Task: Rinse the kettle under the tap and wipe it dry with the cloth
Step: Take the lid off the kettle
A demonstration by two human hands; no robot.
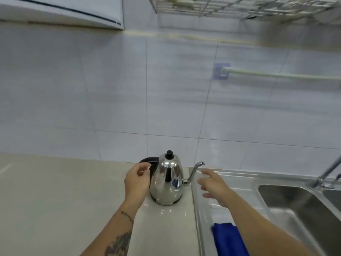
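From our head view, the steel gooseneck kettle (167, 183) stands upright on the worktop (55, 191), just left of the sink (287, 200). Our left hand (136, 182) curls open at its black handle (150, 163); our right hand (214, 185) hovers open near the spout, holding nothing. We judge that lifting it toward the tap (326, 174) comes next; the blue cloth (228, 239) waits.

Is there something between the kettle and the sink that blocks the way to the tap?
Nothing visible blocks it. The kettle stands on the counter left of the sink; only the flat metal drainboard and the open right hand lie between.
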